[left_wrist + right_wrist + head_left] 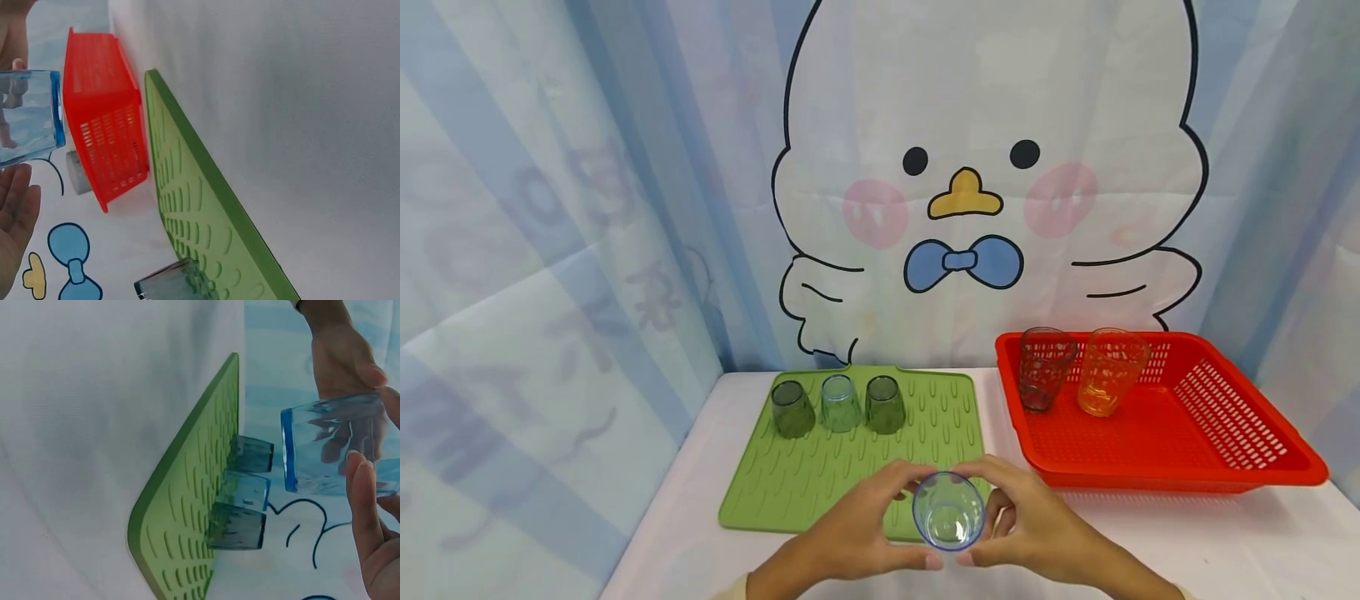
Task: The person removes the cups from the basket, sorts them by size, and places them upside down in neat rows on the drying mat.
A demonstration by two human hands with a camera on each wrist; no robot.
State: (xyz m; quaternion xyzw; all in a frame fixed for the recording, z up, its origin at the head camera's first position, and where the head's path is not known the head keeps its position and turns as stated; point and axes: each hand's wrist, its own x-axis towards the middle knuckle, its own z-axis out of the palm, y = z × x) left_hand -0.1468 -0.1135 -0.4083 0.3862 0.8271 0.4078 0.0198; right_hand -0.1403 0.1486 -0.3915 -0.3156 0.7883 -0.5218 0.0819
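A clear, blue-tinted cup (949, 510) is held upright above the table, in front of the mat's near edge. My left hand (865, 521) grips it from the left, with fingers on the far side and thumb on the near side. From the right, my right hand (1030, 525) holds it the same way. The right wrist view shows the cup (325, 447) with its thick blue base downward, between the left hand (344, 359) and the right hand (375, 550). In the left wrist view, the cup (28, 115) is partly cut off by the frame edge.
Upside down on a green drying mat (820, 483) stand a dark cup (792, 410), a light blue cup (840, 404) and another dark cup (884, 406). At right, a red basket (1165, 479) contains a grey cup (1045, 367) and an orange cup (1111, 371). A printed curtain (962, 317) hangs behind.
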